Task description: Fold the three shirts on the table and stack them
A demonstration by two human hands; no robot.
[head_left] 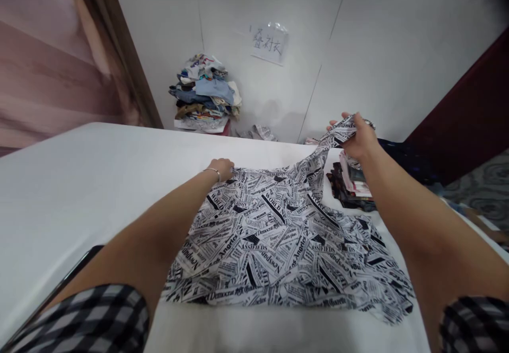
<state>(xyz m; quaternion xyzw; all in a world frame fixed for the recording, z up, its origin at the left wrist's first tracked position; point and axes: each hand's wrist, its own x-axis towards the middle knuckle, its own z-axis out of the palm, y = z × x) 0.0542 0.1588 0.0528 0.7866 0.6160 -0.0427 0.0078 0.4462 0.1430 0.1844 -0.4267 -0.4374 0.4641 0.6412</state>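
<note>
A shirt with a black-and-white newspaper print (262,236) lies spread on the white table (99,183). At its far left corner, my left hand (222,169) is closed on the cloth, a thin bracelet at the wrist. My right hand (360,138) grips another part of the shirt, raised above the table at the far right, so the cloth rises in a twisted strip toward it. The shirt's right part lies wrinkled near my right forearm.
Folded clothes (353,186) are stacked beside the shirt on the right. Beyond the table's far edge rises a tall clothes pile (209,90). A paper sign (269,43) hangs on the wall. A dark flat object (81,263) lies by my left forearm.
</note>
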